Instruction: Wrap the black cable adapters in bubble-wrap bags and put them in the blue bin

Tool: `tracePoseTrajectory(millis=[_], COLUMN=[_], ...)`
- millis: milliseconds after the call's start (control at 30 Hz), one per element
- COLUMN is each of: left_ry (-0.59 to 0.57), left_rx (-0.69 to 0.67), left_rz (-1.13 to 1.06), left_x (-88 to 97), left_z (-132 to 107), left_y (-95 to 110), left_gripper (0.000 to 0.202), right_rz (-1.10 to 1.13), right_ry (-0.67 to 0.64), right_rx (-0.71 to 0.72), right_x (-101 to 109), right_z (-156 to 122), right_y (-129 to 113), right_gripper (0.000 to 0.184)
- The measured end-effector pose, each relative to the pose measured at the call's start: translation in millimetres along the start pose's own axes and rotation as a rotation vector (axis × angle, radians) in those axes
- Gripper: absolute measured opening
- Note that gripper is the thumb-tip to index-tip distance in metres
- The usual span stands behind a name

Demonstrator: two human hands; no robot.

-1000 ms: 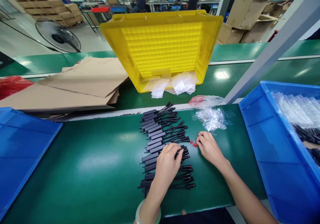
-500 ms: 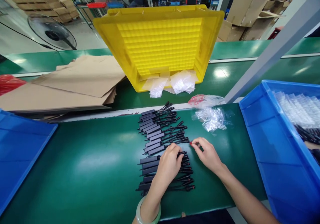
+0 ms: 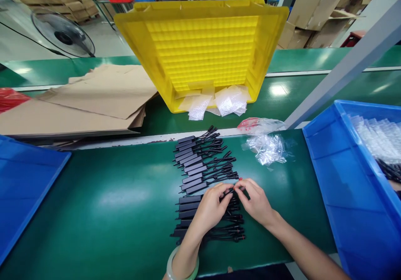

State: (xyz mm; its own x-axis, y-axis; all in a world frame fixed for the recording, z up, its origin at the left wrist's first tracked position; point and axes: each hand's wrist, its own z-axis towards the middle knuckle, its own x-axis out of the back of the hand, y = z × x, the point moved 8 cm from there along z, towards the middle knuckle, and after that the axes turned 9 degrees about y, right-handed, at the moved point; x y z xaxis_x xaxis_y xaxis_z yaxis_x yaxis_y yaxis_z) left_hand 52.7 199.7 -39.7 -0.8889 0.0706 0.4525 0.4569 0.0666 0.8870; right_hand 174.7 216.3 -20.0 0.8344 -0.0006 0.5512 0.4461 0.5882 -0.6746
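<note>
My left hand (image 3: 213, 203) is closed around a black cable (image 3: 229, 191) near its end, above the lower group of black box-shaped modules with cable tails (image 3: 189, 207). Fingertips of my right hand (image 3: 255, 200) are pinched together at the tip of that same cable, close to the left fingers. Red specks show at the right fingertips; whether they are a small red part or nails I cannot tell. Farther up lies another row of black modules with cable tails (image 3: 194, 176), boxes to the left. Several lower cable ends carry red bands.
A yellow bin (image 3: 200, 54) stands tipped toward me with bubble wrap pieces (image 3: 232, 100) inside. Clear plastic bags (image 3: 268, 148) lie right of the modules. Blue bins flank the green table, one on the left (image 3: 28, 188) and one on the right (image 3: 328, 171). Cardboard sheets (image 3: 94, 94) lie back left.
My right hand has moved left, and its fingertips now meet the cable end at my left hand. The left hand stays over the lower group. The view has shifted slightly.
</note>
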Motion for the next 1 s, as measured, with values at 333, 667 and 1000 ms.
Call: tracePoseTrajectory(millis=[333,667,1000], left_ry=[-0.013,0.087,0.241], left_rx=[-0.018,-0.049,-0.117], left_rz=[0.025,0.096,0.246], left_x=[-1.3,-3.9,12.0], left_z=[1.2,2.6,1.3], left_y=[2.4,3.2,-0.2], left_gripper=[0.022,0.018,0.021], right_rz=[-0.061,-0.194,-0.237], right_ry=[0.013,0.011,0.012], right_rx=[0.044,0.163,-0.078], right_x=[-2.1,-6.1,13.8], right_z=[-4.7,-6.6,4.8], right_y=[-4.9,-16.8,33.2], right_gripper=[0.01,0.015,0.011])
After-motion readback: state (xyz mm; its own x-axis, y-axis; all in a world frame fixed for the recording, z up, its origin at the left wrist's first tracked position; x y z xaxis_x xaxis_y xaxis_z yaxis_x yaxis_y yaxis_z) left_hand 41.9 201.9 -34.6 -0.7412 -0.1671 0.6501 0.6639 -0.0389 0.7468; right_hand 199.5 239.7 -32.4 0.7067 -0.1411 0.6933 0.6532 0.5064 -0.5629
